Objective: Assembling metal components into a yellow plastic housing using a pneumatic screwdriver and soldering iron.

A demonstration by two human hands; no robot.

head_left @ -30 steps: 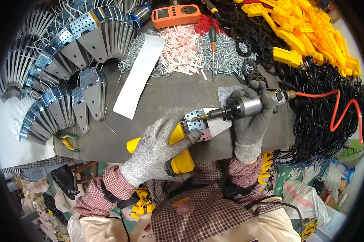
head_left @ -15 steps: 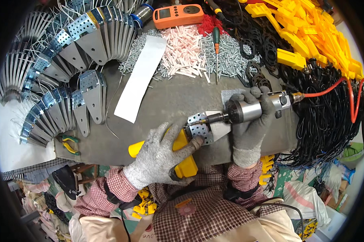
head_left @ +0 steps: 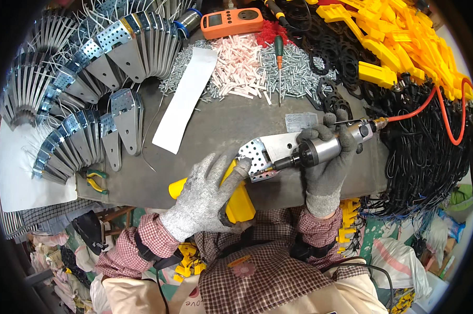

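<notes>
Pressing down on a yellow plastic housing at the near edge of the bench, the left hand lies flat, its gloved fingers spread apart, the foremost one reaching onto the perforated end of a metal bracket. The right hand has its fingers clamped around the barrel of a pneumatic screwdriver, whose tip meets the bracket's perforated plate.

Handling, as judged: the bracket is thin sheet steel, stiff and light, with stamped edges likely sharp; it is best held flat at the plain tapered end, clear of the driver tip. The housing looks smooth and rigid and may slide unless pinned. The driver is the heavier item and pulls against its red air hose.

Surroundings: fanned rows of like brackets crowd the left and far side. A white paper strip, loose screws, pink plastic pieces and a green-handled screwdriver lie beyond. Black cables heap at the right, near the hose, a snag risk. Yellow plastic parts and an orange meter sit farther back.
</notes>
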